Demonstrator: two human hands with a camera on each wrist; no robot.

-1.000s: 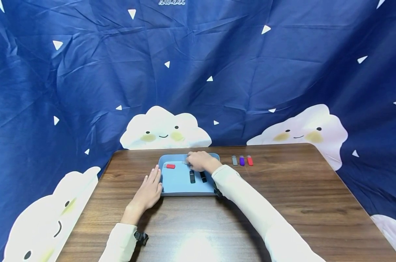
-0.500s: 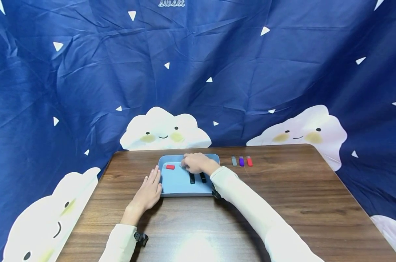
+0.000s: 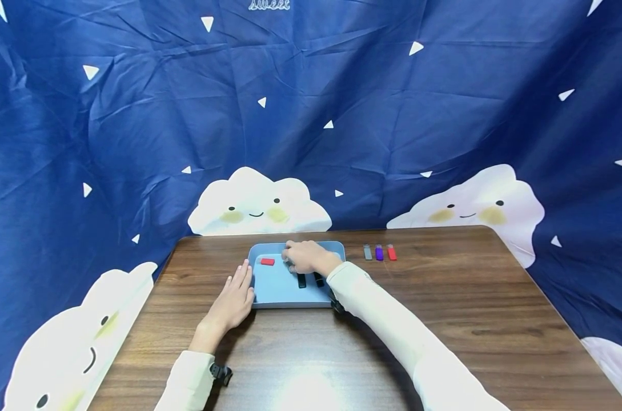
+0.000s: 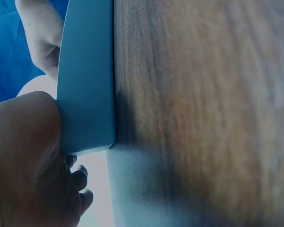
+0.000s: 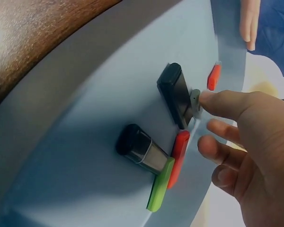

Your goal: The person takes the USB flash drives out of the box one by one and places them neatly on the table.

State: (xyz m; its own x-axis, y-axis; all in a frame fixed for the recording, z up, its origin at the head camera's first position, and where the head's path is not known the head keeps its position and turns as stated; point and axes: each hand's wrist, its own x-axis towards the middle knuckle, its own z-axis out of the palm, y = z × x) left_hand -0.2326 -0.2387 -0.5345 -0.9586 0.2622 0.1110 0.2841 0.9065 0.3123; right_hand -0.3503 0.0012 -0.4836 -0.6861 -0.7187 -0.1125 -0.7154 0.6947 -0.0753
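Right hand [image 5: 267, 146]: thumb at small grey plastic USB stick [image 5: 195, 102], can't tell if pinched
Grey stick: right of centre, right wrist view
Feel: probably light, stiff, kinda slippery; grab the long edges

A creased dark-blue fabric backdrop [image 3: 311, 74], printed with smiling white clouds [image 3: 254, 188] and small white triangles [image 3: 416, 48], hangs behind a brown wood-grain bench [image 3: 475, 308] bearing bright glare [image 3: 308, 393].

Head view: high, facing forward-down; both wrist views: close; all share tray [image 3: 275, 291]
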